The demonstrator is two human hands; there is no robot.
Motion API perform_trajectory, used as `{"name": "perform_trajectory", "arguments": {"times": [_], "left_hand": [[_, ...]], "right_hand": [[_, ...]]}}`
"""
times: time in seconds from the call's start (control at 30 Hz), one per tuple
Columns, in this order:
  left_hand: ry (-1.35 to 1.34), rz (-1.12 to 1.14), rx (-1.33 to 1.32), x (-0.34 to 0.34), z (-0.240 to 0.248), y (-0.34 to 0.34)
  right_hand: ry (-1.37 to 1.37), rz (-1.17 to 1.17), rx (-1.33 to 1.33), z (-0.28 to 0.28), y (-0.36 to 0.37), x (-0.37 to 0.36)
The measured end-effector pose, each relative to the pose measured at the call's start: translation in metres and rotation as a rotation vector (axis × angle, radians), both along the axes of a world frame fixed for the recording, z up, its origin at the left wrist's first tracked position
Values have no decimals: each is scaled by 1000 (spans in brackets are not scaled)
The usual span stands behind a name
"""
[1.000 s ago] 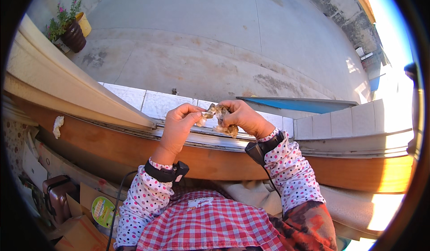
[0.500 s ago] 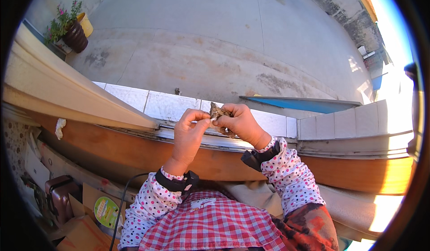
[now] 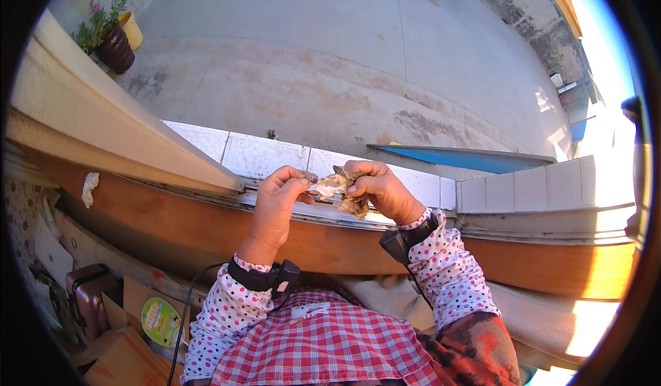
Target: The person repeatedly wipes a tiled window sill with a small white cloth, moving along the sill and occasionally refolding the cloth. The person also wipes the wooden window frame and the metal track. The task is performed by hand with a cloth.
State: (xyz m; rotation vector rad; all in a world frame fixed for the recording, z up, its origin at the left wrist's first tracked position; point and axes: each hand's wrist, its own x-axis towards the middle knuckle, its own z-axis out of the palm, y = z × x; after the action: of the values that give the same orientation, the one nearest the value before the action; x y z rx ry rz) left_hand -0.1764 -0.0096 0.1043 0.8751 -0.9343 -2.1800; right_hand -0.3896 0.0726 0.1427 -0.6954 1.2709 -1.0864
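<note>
A crumpled brown and white wad, ragged like a soiled tissue or cloth (image 3: 354, 206), is stretched between my two hands above the metal window track. My left hand (image 3: 275, 204) pinches its pale end between thumb and fingertips. At the other side my right hand (image 3: 387, 192) grips the browner, bunched part, some of which hangs below the fingers. The pale stretch between the hands looks thin and pulled. What exactly the wad is made of I cannot tell. Black bands with small boxes sit on both wrists.
Below my hands runs a wooden sill (image 3: 206, 221), with white tiles (image 3: 265, 162) beyond it. A white crumpled scrap (image 3: 90, 189) lies at the sill's left. Cardboard boxes (image 3: 124, 358) stand at lower left. Outside are a blue panel (image 3: 454, 159) and a potted plant (image 3: 116, 50).
My left hand has moved left, away from the right hand. The wad is now drawn out between them, showing more of its white part and a brown piece hanging lower.
</note>
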Motion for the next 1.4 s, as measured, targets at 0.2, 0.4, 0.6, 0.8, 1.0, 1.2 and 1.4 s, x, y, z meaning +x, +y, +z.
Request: {"name": "perform_trajectory", "arguments": {"times": [0.2,0.4,0.6,0.8,1.0,1.2,1.4], "left_hand": [[-35,-53,-83,-7,10,8],[-175,-214,-371,-9,3,6],[188,-136,182,1,-11,4],[208,0,224,-8,-15,19],[86,-160,246,-1,-8,18],[33,-206,106,-8,-11,27],[329,-183,274,-5,-14,30]], "right_hand": [[-82,14,86,-2,2,-3],[-3,202,57,-1,4,-7],[-140,105,83,-5,11,-10],[96,32,-53,-7,14,-5],[162,-57,-60,2,14,2],[223,-58,-72,-5,20,0],[-285,-144,-15,-15,31,-5]]}}
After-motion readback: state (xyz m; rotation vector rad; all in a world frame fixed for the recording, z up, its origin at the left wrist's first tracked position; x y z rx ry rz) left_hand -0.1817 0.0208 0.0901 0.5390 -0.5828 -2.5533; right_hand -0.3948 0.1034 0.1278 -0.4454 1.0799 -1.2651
